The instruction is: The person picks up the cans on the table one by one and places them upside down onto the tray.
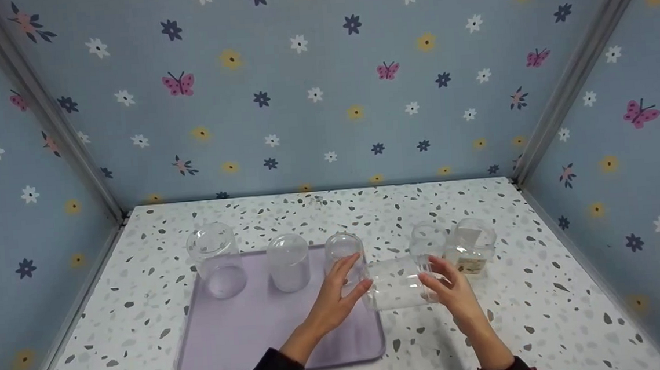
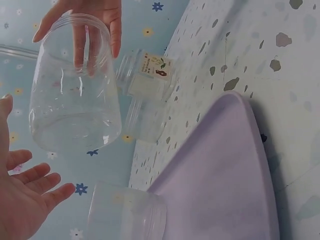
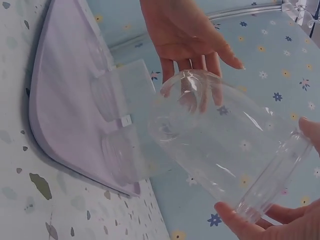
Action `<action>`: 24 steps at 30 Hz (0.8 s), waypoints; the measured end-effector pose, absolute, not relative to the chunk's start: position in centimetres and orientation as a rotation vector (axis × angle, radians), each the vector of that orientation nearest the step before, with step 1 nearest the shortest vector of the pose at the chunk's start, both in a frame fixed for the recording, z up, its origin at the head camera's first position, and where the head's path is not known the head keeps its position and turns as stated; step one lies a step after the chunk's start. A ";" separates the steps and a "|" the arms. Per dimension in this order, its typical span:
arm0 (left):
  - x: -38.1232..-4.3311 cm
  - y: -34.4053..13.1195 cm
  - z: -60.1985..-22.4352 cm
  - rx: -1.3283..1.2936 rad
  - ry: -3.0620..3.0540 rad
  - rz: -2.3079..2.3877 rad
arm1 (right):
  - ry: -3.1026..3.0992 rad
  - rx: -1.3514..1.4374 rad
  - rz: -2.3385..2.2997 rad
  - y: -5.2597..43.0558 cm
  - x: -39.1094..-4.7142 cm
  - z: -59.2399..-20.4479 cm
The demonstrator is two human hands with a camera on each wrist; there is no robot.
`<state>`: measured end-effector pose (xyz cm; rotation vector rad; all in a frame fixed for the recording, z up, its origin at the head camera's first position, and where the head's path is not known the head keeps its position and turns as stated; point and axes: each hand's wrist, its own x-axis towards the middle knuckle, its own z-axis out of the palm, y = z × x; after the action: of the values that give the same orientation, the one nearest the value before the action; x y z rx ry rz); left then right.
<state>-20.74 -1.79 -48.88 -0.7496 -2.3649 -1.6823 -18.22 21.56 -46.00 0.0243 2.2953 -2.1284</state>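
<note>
A large clear plastic jar (image 1: 398, 283) lies on its side in the air over the tray's right edge. My right hand (image 1: 453, 289) grips it round the threaded neck, thumb and fingers on opposite sides in the right wrist view. My left hand (image 1: 335, 295) is at the jar's base end with its fingers extended; the left wrist view shows the palm (image 2: 25, 205) spread beside the jar. Beneath is a lilac tray (image 1: 248, 341). Three clear jars stand neck-down along its far side: a big one (image 1: 222, 268), a middle one (image 1: 289, 263) and one (image 1: 343, 245) partly behind my left fingers.
Beyond my right hand, two more clear jars stand on the speckled table (image 1: 548, 309): a plain one (image 1: 426, 236) and one with a paper label (image 1: 472, 264). Flower-patterned walls (image 1: 323, 92) enclose the table at the back and both sides.
</note>
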 end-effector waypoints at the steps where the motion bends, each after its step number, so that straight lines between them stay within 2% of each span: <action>1: -20.6 -1.8 -49.0 -0.745 -2.361 -1.696 | 2.252 0.027 -2.150 21.4 -18.2 -46.1; 5: -19.9 -2.0 -49.0 -0.714 -2.353 -1.747 | 2.124 0.040 -2.202 20.9 -18.3 -46.5; 12: -17.5 -2.7 -46.6 -0.665 -2.321 -1.852 | 1.988 0.028 -2.229 20.1 -18.2 -46.8; 24: -17.1 -3.3 -47.1 -0.599 -2.228 -2.045 | 1.771 -0.034 -2.254 19.3 -18.1 -47.0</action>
<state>-17.15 -3.33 -47.14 -0.5988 -2.2276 -2.0448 -18.05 19.30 -46.97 -0.0340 1.7713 -2.2537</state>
